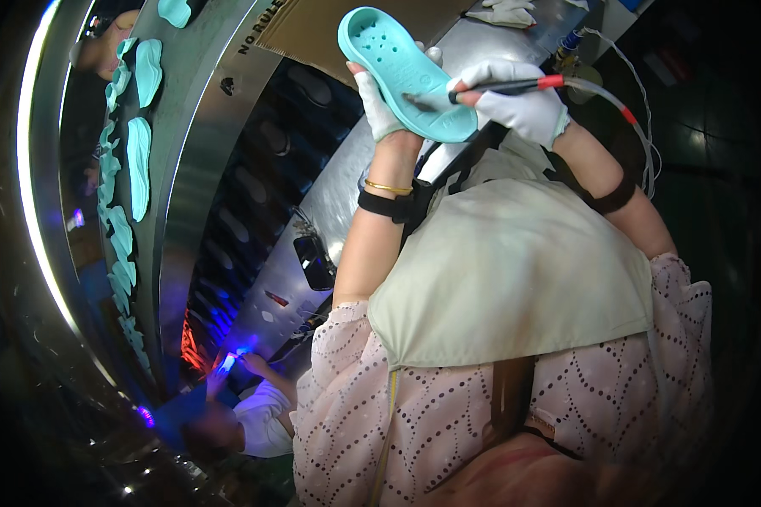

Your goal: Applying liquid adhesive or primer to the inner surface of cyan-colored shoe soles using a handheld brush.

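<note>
A turquoise foam shoe sole (402, 72), with small holes near its far end, is held up over the metal bench. My left hand (376, 106), in a white glove with bare fingertips, grips its left edge and supports it from below. My right hand (520, 106), gloved the same way, is closed around a pen-shaped tool (499, 86) with a black handle and red bands. A cable or hose trails from the tool to the right. The tool's tip is blurred, over the sole's near half; whether it touches the surface I cannot tell.
On the left runs a conveyor belt (165, 110) carrying several turquoise foam pieces (139, 169). Cardboard (321, 29) lies beyond the sole, and white gloves (506, 12) sit at the back. A black phone-like object (314, 262) rests on the metal bench (334, 194). Another person (262, 418) works at lower left.
</note>
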`<state>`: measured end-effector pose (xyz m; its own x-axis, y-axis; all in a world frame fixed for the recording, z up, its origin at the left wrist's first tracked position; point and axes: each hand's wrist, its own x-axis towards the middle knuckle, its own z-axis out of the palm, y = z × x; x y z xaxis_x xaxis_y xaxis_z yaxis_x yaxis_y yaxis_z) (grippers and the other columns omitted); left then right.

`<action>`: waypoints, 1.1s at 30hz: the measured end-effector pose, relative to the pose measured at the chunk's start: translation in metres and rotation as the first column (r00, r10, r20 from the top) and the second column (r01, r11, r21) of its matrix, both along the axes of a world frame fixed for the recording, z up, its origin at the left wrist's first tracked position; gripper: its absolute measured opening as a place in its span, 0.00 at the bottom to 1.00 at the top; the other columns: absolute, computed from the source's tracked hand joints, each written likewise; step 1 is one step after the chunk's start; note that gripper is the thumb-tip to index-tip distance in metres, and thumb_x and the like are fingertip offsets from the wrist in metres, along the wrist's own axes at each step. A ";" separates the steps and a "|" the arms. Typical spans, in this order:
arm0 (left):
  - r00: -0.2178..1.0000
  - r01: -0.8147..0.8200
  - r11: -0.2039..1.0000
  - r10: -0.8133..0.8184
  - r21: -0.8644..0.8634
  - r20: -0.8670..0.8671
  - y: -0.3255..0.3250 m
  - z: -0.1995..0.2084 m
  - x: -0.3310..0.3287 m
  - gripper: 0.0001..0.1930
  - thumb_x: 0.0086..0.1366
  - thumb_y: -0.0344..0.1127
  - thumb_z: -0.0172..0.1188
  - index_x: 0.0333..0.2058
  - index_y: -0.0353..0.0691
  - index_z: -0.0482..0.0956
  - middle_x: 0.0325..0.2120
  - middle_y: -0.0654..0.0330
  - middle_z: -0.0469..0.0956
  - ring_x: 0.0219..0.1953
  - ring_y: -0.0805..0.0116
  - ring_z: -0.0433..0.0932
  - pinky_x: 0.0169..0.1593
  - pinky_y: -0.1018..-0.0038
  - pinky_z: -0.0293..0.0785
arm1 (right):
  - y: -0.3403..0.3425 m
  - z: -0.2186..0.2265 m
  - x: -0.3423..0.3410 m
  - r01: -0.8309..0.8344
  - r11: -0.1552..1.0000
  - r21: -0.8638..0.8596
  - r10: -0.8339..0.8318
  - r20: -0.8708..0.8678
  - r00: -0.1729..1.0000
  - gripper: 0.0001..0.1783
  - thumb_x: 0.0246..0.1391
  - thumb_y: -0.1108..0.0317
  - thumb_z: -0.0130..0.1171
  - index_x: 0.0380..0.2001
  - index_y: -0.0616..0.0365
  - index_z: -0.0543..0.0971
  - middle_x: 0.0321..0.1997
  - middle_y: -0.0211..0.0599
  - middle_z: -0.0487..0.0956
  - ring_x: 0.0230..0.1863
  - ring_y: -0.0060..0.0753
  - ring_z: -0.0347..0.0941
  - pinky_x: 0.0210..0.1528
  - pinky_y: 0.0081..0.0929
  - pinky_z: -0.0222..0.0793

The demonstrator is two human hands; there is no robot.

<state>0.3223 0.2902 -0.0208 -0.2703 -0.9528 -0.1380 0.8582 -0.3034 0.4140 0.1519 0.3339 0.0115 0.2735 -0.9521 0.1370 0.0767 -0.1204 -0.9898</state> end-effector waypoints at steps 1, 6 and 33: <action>1.000 0.023 1.000 -0.023 -0.006 -0.001 -0.004 -0.002 0.004 0.38 0.54 0.71 0.39 0.46 0.39 0.67 0.37 0.51 0.72 0.40 0.51 0.71 0.48 0.57 0.68 | 0.004 0.003 0.002 -0.055 0.998 -0.035 0.052 -0.084 0.995 0.08 0.45 0.70 0.60 0.32 0.59 0.77 0.30 0.29 0.77 0.35 0.19 0.72 0.40 0.18 0.67; 0.986 0.044 0.999 -0.040 0.024 -0.161 0.009 0.018 -0.005 0.38 0.53 0.70 0.42 0.48 0.39 0.68 0.41 0.53 0.72 0.43 0.55 0.71 0.49 0.60 0.68 | -0.002 0.007 -0.008 0.018 0.996 0.092 -0.021 0.031 0.999 0.07 0.48 0.70 0.59 0.31 0.61 0.77 0.31 0.28 0.77 0.34 0.16 0.71 0.39 0.16 0.67; 0.930 0.353 0.934 -0.357 -0.056 -0.084 0.010 0.036 0.017 0.38 0.59 0.64 0.36 0.53 0.34 0.61 0.48 0.44 0.67 0.47 0.48 0.70 0.52 0.55 0.66 | -0.008 0.013 0.000 -0.154 0.986 -0.071 0.158 0.050 0.986 0.08 0.47 0.73 0.59 0.32 0.62 0.76 0.34 0.31 0.76 0.37 0.17 0.71 0.41 0.16 0.66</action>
<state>0.3389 0.3003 0.0155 -0.6017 -0.7964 -0.0613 0.7318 -0.5804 0.3571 0.1518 0.3260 0.0245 0.4080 -0.8867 0.2175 0.1538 -0.1681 -0.9737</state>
